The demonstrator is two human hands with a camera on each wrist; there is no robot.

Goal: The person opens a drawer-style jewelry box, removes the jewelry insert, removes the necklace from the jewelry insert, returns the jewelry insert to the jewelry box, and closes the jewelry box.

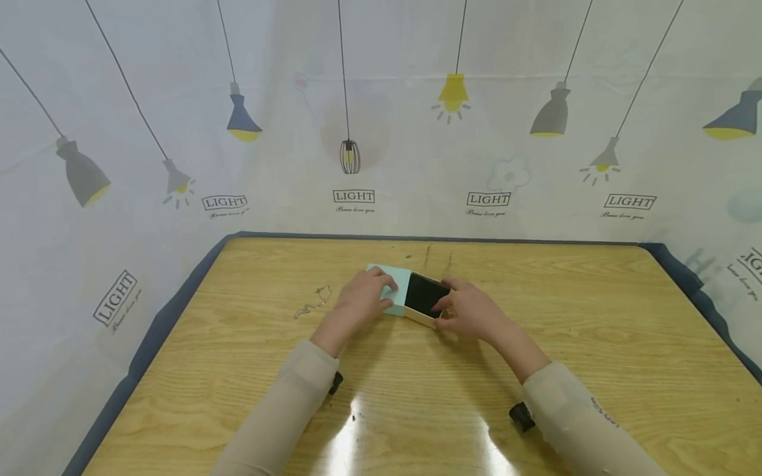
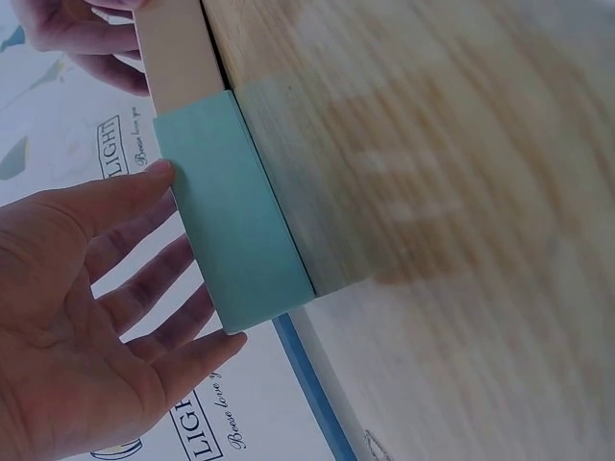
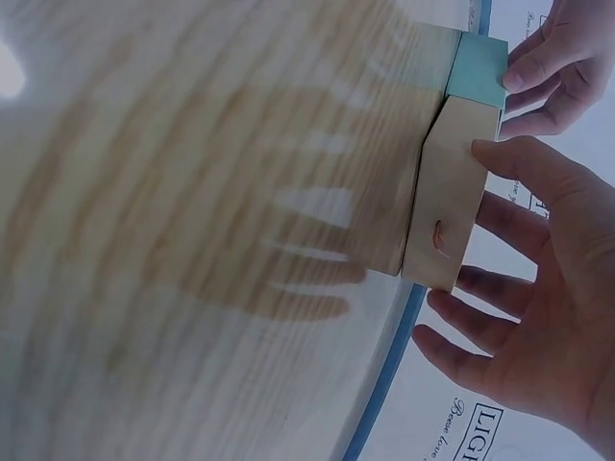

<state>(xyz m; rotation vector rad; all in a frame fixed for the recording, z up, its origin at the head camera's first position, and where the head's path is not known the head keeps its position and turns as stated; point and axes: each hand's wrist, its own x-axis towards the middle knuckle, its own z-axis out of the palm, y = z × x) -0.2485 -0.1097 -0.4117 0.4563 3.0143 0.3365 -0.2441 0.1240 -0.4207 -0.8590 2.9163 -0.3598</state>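
A small drawer-style gift box lies on the table, its pale teal sleeve (image 1: 403, 284) on the left and its cream drawer (image 1: 419, 316) pulled partly out to the right. Black lining (image 1: 424, 295) fills the drawer's top. My left hand (image 1: 364, 292) grips the sleeve, thumb on one long edge and fingertips toward the outer end. With its thumb and fingers, my right hand (image 1: 473, 312) holds the drawer's outer end. A small ribbon pull (image 3: 439, 238) shows on the drawer's end face in the right wrist view. Whether anything lies under the lining is hidden.
A thin silver chain (image 1: 307, 309) lies loose on the wooden table (image 1: 268, 396), left of the box. Behind the table hangs a white cloth (image 1: 405, 145) printed with lamps, and a dark blue strip (image 1: 286, 235) borders the table's back edge.
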